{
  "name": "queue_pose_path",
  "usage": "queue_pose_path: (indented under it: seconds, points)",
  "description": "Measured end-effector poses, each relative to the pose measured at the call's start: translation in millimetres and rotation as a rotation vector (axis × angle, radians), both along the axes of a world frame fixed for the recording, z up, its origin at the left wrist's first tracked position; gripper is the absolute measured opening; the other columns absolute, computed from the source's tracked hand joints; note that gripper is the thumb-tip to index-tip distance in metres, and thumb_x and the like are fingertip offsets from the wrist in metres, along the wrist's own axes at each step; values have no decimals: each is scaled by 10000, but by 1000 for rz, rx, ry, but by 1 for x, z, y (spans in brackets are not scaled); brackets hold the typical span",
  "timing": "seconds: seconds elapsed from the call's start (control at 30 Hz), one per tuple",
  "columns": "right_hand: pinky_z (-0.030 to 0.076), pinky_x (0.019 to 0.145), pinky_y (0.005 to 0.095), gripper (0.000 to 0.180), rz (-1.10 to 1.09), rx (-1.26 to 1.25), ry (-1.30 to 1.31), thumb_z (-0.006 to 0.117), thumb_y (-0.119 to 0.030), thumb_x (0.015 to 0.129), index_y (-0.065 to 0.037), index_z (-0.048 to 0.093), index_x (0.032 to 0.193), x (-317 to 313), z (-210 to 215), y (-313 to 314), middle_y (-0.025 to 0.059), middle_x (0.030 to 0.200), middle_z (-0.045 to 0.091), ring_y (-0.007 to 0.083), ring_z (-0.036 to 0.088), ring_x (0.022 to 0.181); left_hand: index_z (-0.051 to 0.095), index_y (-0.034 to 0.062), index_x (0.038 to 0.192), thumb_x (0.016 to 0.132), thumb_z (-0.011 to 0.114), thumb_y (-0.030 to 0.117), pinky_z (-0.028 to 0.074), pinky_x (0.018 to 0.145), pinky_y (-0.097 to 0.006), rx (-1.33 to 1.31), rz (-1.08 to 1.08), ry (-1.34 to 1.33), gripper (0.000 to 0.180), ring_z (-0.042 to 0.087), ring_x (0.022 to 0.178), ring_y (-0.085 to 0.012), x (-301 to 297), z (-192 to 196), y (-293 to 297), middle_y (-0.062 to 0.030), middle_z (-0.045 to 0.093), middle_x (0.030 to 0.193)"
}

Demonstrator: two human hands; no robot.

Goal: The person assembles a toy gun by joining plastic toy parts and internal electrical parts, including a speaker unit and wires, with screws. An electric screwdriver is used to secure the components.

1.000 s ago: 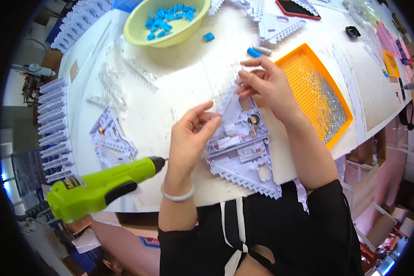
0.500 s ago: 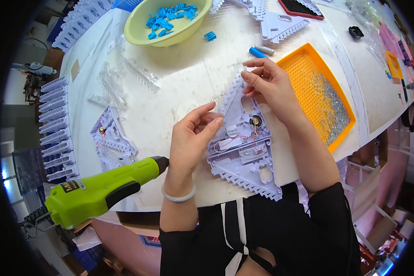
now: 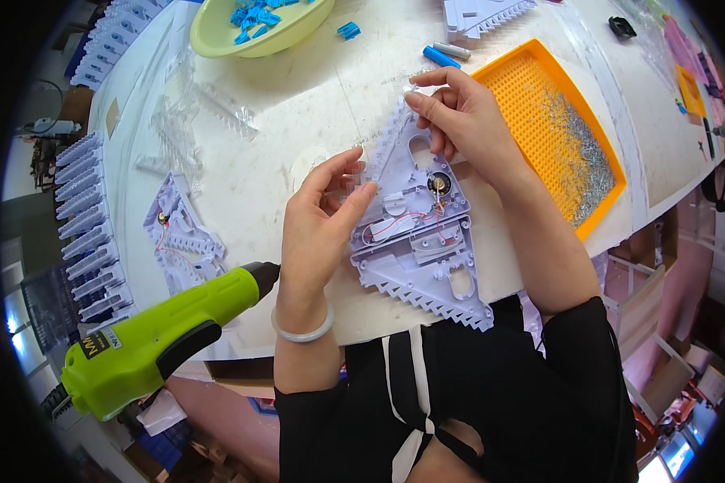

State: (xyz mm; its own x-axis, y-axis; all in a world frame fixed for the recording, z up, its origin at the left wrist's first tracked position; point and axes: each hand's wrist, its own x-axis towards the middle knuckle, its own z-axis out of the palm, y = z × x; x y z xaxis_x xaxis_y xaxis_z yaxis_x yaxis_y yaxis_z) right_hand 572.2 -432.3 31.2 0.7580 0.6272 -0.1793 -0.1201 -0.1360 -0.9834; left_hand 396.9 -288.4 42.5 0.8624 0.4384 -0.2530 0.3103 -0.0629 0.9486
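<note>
An opened pale lilac plastic casing (image 3: 423, 278), in two hinged-looking halves with toothed edges, lies in front of me. Inside its upper half are a round black speaker (image 3: 439, 184) and thin red wires. Along that half's left edge runs a clear toothed plastic strip (image 3: 381, 153), hard to make out against the casing. My left hand (image 3: 318, 217), a pale bangle on its wrist, pinches the strip's lower end between thumb and fingers. At the upper tip, my right hand (image 3: 475, 129) pinches the other end; its fingertips partly hide the contact.
A green glue gun or similar power tool (image 3: 161, 342) points toward my left wrist. Another wired casing part (image 3: 181, 229) and clear strips (image 3: 177, 133) lie left. An orange tray (image 3: 499, 84) of small screws sits right; a yellow bowl (image 3: 298, 36) with blue pieces stands at the back.
The view has shifted slightly, so the table things sit higher and further left. Both hands keep their pinch at the casing's left edge, with little visible movement.
</note>
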Motion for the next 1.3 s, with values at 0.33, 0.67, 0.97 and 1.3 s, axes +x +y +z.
queue_pose_path:
  seconds: [0.33,0.67,0.97,1.3]
  points:
    - [454,461,181,293,13,63,-13,652,-199,973,-2,608,1186,3,1,0,44,798,647,53,592,559,579,-8,1336,897,698,30,492,924,-277,-107,29,-18,456,603,1035,-140,2,5,0,-110,635,1206]
    - [496,521,194,289,34,78,57,616,-178,994,8,593,1213,2,0,-1,61,813,654,84,631,606,608,9,1318,881,703,5,511,855,-254,-116,49,-53,447,607,968,-119,-2,0,-3,-96,642,1158]
    - [506,535,207,292,62,72,68,606,-170,998,10,572,1225,2,0,1,57,817,644,90,631,621,564,11,1369,899,668,-26,499,918,-263,-184,32,-91,482,616,1034,-132,-2,0,0,-124,617,1245]
    - [504,504,215,280,72,11,44,601,-200,998,-2,571,1193,0,7,1,50,760,636,92,623,584,576,-2,1350,889,675,-29,489,951,-276,-246,37,-113,472,608,1083,-161,-4,-1,2,-128,608,1286]
